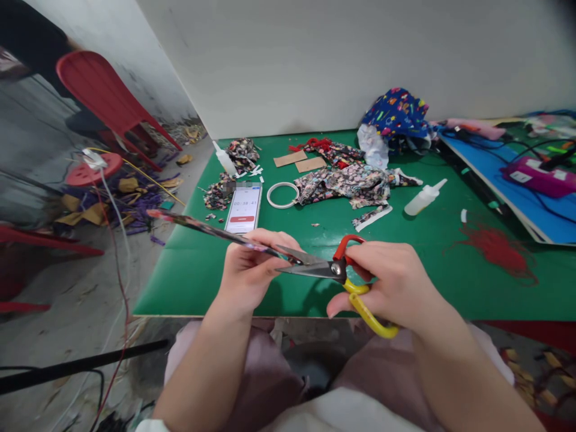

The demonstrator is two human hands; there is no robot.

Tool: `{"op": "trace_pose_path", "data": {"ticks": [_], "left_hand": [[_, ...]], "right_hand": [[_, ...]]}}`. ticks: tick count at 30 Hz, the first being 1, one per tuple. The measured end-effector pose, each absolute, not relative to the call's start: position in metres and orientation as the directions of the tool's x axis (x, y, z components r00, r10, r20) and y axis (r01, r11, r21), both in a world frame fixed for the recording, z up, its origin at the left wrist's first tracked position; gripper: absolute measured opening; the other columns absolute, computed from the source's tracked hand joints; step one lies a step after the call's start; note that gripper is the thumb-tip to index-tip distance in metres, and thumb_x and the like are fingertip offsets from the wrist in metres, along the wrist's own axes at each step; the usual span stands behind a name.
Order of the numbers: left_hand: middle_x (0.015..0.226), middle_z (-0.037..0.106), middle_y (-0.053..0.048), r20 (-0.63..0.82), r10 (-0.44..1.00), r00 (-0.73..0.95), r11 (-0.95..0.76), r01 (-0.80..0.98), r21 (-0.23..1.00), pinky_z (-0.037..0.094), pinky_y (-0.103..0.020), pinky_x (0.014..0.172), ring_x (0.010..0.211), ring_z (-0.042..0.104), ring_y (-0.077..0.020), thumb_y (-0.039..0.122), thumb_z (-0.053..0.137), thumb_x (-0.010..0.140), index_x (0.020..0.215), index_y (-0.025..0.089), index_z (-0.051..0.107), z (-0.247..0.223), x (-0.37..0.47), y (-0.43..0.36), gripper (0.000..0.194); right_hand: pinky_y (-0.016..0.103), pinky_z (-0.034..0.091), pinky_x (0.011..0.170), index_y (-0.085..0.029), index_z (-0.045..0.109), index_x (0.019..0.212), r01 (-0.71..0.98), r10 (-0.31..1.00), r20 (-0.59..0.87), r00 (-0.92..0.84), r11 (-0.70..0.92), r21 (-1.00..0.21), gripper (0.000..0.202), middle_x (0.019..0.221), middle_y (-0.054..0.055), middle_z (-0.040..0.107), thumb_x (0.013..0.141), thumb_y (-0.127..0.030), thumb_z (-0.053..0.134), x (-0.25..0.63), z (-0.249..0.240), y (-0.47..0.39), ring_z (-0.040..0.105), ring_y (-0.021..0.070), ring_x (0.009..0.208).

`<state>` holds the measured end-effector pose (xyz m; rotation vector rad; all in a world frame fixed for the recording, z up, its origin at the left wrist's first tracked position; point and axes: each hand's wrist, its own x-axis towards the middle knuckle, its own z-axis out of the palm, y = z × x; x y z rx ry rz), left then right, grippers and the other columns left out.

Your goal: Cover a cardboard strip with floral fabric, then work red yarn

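My left hand is closed, pinching a thin stick wrapped in dark floral cloth. Its reddish far end points up and left, over the table's edge. My right hand grips a pair of scissors with one red and one yellow handle. The scissor blades are slightly parted and reach the stick's near end, right beside my left thumb. Whether they touch the cloth I cannot tell. Just beyond my left hand lies a phone with a timer on its screen.
On the green table lie floral cloth scraps, a white ring, brown card pieces, two squeeze bottles and tangled red thread. At right, a purple device rests on a blue board. A person sits beyond, left.
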<state>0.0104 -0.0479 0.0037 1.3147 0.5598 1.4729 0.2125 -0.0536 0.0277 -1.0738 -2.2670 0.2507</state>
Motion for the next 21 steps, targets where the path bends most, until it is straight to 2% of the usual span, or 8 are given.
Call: {"op": "trace_pose_path", "data": {"ticks": [4,7,9,11,15,17,19,21], "left_hand": [[0.091,0.07,-0.003,0.48,0.875,0.064,-0.449,-0.265,0.853,0.055,-0.031,0.069,0.078,0.067,-0.017,0.023,0.064,0.078,0.087,0.023,0.065,0.007,0.01,-0.048,0.009],[0.1,0.069,-0.006,0.606,0.796,-0.013,-0.602,0.094,0.793,0.053,-0.035,0.08,0.089,0.066,-0.0204,0.028,0.061,0.08,0.09,0.023,0.068,0.008,0.005,-0.049,0.014],[0.107,0.068,-0.006,0.71,0.703,0.039,-0.663,0.395,0.636,0.052,-0.034,0.085,0.094,0.064,-0.0207,0.023,0.064,0.077,0.096,0.024,0.07,0.006,0.001,-0.051,0.02],[0.111,0.066,-0.003,0.799,0.594,0.091,-0.691,0.567,0.449,0.052,-0.032,0.084,0.094,0.064,-0.0194,0.013,0.065,0.075,0.103,0.028,0.068,0.002,0.0,-0.053,0.033],[0.117,0.064,-0.004,0.856,0.482,0.186,-0.715,0.649,0.261,0.052,-0.029,0.085,0.096,0.064,-0.0182,0.001,0.061,0.073,0.11,0.027,0.065,-0.005,0.006,-0.054,0.045],[0.123,0.059,-0.004,0.851,0.511,0.124,-0.722,0.598,0.347,0.051,-0.031,0.088,0.1,0.062,-0.0186,0.001,0.058,0.075,0.11,0.027,0.064,-0.005,0.011,-0.053,0.044],[0.127,0.056,-0.004,0.779,0.626,-0.035,-0.685,0.453,0.571,0.051,-0.033,0.087,0.101,0.062,-0.0188,0.008,0.055,0.081,0.116,0.029,0.06,-0.004,0.016,-0.05,0.041],[0.118,0.062,-0.005,0.597,0.794,-0.117,-0.558,0.248,0.792,0.053,-0.028,0.079,0.093,0.065,-0.0165,0.018,0.052,0.085,0.121,0.028,0.056,-0.004,0.018,-0.048,0.037]], "right_hand": [[0.023,0.025,0.046,-0.019,0.048,0.066,0.557,0.795,0.375,-0.478,0.604,-0.57,0.063,0.056,-0.005,0.039,0.05,-0.079,0.055,0.221,0.031,-0.049,0.034,0.0089,0.05],[0.023,0.031,0.047,-0.019,0.048,0.076,0.447,0.878,0.282,-0.387,0.447,-0.775,0.065,0.062,-0.003,0.046,0.053,-0.08,0.051,0.223,0.021,-0.044,0.04,0.0103,0.053],[0.023,0.035,0.047,-0.02,0.045,0.076,0.25,0.931,0.248,-0.268,0.316,-0.915,0.06,0.067,-0.002,0.051,0.059,-0.077,0.051,0.217,0.009,-0.042,0.045,0.0105,0.053],[0.024,0.041,0.051,-0.021,0.041,0.075,0.08,0.947,0.181,-0.266,0.209,-0.975,0.045,0.071,0.0,0.056,0.071,-0.063,0.054,0.205,-0.004,-0.042,0.052,0.0113,0.057],[0.023,0.045,0.056,-0.022,0.035,0.073,-0.101,0.937,0.11,-0.332,0.081,-0.992,0.035,0.067,-0.004,0.054,0.071,-0.042,0.064,0.182,-0.016,-0.044,0.054,0.0098,0.058],[0.023,0.045,0.056,-0.022,0.035,0.072,-0.044,0.949,0.131,-0.286,0.124,-0.991,0.032,0.064,-0.005,0.05,0.071,-0.036,0.064,0.179,-0.012,-0.046,0.053,0.0094,0.057],[0.022,0.044,0.055,-0.022,0.036,0.071,0.105,0.958,0.172,-0.228,0.2,-0.974,0.027,0.064,-0.005,0.049,0.074,-0.031,0.061,0.181,-0.005,-0.048,0.051,0.009,0.057],[0.021,0.042,0.054,-0.022,0.037,0.07,0.275,0.957,0.21,-0.2,0.261,-0.925,0.022,0.063,-0.005,0.049,0.077,-0.029,0.056,0.185,0.001,-0.05,0.049,0.0082,0.055]]}}
